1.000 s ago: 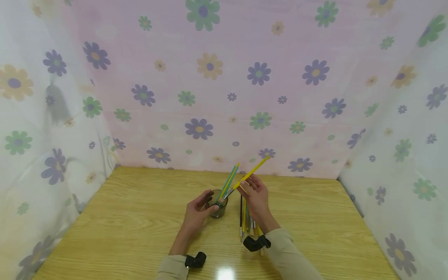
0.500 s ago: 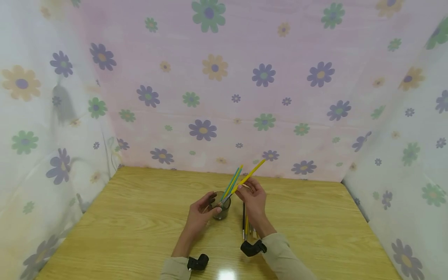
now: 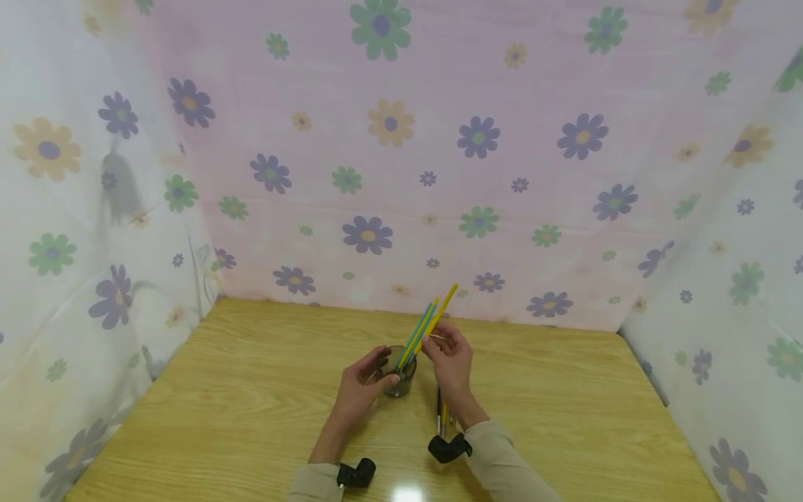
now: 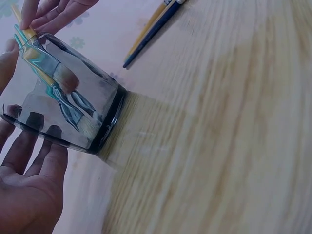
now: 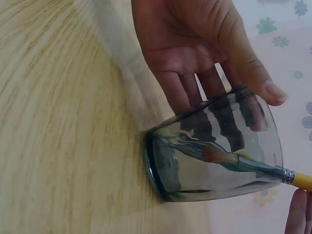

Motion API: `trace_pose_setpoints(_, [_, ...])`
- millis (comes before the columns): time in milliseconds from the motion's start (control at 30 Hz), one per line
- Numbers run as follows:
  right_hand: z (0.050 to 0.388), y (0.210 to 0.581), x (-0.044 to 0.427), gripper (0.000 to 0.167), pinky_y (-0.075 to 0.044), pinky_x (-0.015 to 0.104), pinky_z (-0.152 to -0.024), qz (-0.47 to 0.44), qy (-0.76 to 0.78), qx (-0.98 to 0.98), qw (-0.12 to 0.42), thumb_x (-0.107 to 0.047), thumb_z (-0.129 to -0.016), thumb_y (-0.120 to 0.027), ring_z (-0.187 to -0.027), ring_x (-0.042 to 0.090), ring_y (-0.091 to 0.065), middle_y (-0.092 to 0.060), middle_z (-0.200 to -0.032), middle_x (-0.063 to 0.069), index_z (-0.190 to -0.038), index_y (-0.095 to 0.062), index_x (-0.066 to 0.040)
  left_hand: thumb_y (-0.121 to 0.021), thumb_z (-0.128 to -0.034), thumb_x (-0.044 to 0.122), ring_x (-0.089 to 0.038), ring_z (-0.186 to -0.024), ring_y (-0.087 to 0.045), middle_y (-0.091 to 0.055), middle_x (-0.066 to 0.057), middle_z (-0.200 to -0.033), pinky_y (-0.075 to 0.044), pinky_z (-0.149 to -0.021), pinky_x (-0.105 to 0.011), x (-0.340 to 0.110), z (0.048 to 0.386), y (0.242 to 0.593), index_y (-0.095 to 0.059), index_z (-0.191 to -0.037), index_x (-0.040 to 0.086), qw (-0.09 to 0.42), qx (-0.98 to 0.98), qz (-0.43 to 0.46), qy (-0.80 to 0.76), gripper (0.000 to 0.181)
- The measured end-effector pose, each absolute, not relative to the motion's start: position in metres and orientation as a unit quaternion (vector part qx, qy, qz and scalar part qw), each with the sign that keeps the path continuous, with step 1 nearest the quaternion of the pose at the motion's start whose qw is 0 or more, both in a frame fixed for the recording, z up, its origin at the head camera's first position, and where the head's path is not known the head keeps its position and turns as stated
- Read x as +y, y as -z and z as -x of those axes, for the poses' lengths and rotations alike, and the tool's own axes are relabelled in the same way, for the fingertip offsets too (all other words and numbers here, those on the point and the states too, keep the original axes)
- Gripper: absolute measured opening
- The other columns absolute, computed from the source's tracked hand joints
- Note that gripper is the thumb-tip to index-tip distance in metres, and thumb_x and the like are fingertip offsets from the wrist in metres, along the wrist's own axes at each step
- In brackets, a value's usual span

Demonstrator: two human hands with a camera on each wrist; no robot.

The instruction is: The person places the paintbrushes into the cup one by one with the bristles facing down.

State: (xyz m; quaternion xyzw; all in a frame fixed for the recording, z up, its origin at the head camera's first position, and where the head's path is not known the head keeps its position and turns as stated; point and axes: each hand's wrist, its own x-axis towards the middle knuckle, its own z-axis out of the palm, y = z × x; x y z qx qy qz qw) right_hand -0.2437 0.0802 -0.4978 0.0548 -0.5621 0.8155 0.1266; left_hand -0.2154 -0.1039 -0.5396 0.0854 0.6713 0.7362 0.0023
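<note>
A light wood-grain tabletop [image 3: 251, 390] fills the lower part of the head view, with a flower-printed cloth [image 3: 433, 90] hanging along its back edge and both side edges. Glare [image 3: 408, 493] shines on the wood, low in the head view. A tinted glass [image 3: 401, 388] stands about midway between the side edges, some way in from the back edge. Inside it, two teal-handled brushes [image 3: 415, 336] and another yellow one lean toward the back edge, bristles down.

The left hand [image 3: 359, 392] grips the glass from the left, thumb at the near rim, fingers round the far wall. The right hand [image 3: 453, 359] pinches a yellow-handled brush [image 3: 448, 302] above the rim; its brown bristles are inside the glass, higher than the other bristles. Both wrists, in beige sleeves [image 3: 511, 457], carry black cameras [image 3: 357, 474].

Wood stretches from the left hand to the left edge and from the right forearm to the right edge. Nearer in, a dark-handled brush [image 3: 439, 406] and other loose brushes lie beside the right forearm, partly hidden by it. The back corners are well apart from both hands.
</note>
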Motion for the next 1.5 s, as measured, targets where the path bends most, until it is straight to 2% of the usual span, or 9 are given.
trace_pose_setpoints(267, [0.242, 0.506, 0.079, 0.031, -0.063, 0.033, -0.087, -0.042, -0.808, -0.576, 0.117, 0.003, -0.096, -0.066, -0.094, 0.015, -0.069, -0.062, -0.115, 0.021, -0.125, -0.058, 0.013, -0.078, -0.0891, 0.005, -0.038, -0.141, -0.046, -0.053, -0.016, -0.150, -0.035, -0.120, -0.050, -0.104, 0.213, 0.539, -0.046, -0.151, 0.000, 0.006, 0.668, -0.085, -0.739, 0.070])
trace_pose_setpoints(533, [0.229, 0.501, 0.082, 0.036, -0.062, 0.030, -0.089, 0.008, -0.794, -0.603, 0.080, -0.003, -0.098, -0.067, -0.098, 0.015, -0.069, -0.062, -0.120, 0.020, -0.130, -0.058, 0.010, -0.078, -0.0893, 0.007, -0.039, -0.142, -0.046, -0.052, -0.018, -0.150, -0.035, -0.120, -0.049, -0.104, 0.214, 0.539, -0.046, -0.151, -0.002, 0.004, 0.666, -0.088, -0.740, 0.070])
trace_pose_setpoints(600, [0.226, 0.501, 0.084, 0.034, -0.061, 0.030, -0.089, 0.016, -0.799, -0.597, 0.065, -0.004, -0.099, -0.065, -0.096, 0.013, -0.068, -0.064, -0.119, 0.018, -0.129, -0.058, 0.009, -0.078, -0.0894, 0.006, -0.040, -0.142, -0.045, -0.052, -0.019, -0.150, -0.035, -0.120, -0.049, -0.104, 0.214, 0.539, -0.045, -0.151, -0.002, 0.004, 0.667, -0.090, -0.740, 0.070])
trace_pose_setpoints(767, [0.214, 0.502, 0.093, 0.024, -0.062, 0.027, -0.086, 0.042, -0.813, -0.580, 0.008, -0.010, -0.104, -0.059, -0.091, 0.010, -0.067, -0.067, -0.108, 0.003, -0.125, -0.061, 0.003, -0.077, -0.0897, 0.003, -0.041, -0.142, -0.045, -0.051, -0.020, -0.151, -0.035, -0.120, -0.050, -0.103, 0.214, 0.540, -0.046, -0.151, -0.003, 0.004, 0.667, -0.090, -0.740, 0.069])
trace_pose_setpoints(1033, [0.194, 0.505, 0.106, 0.045, -0.060, 0.024, -0.087, 0.059, -0.817, -0.572, -0.051, -0.014, -0.108, -0.053, -0.092, 0.009, -0.065, -0.063, -0.113, 0.005, -0.143, -0.043, 0.012, -0.076, -0.0904, 0.003, -0.039, -0.141, -0.047, -0.053, -0.020, -0.149, -0.034, -0.120, -0.052, -0.103, 0.214, 0.537, -0.046, -0.150, -0.004, -0.004, 0.674, -0.091, -0.733, 0.067])
trace_pose_setpoints(1200, [0.183, 0.508, 0.123, 0.050, -0.060, 0.024, -0.088, 0.080, -0.821, -0.563, -0.060, -0.016, -0.107, -0.054, -0.093, 0.009, -0.066, -0.062, -0.113, 0.003, -0.146, -0.040, 0.011, -0.077, -0.0910, 0.007, -0.040, -0.141, -0.046, -0.053, -0.019, -0.150, -0.035, -0.119, -0.051, -0.103, 0.214, 0.537, -0.045, -0.151, -0.003, 0.001, 0.680, -0.095, -0.727, 0.069])
trace_pose_setpoints(1500, [0.177, 0.515, 0.160, 0.044, -0.062, 0.024, -0.084, 0.133, -0.804, -0.578, -0.045, -0.016, -0.107, -0.055, -0.091, 0.011, -0.067, -0.066, -0.110, 0.004, -0.142, -0.048, 0.009, -0.077, -0.0897, 0.005, -0.034, -0.142, -0.046, -0.053, -0.014, -0.151, -0.036, -0.120, -0.044, -0.104, 0.214, 0.537, -0.047, -0.151, 0.003, 0.008, 0.674, -0.076, -0.734, 0.068])
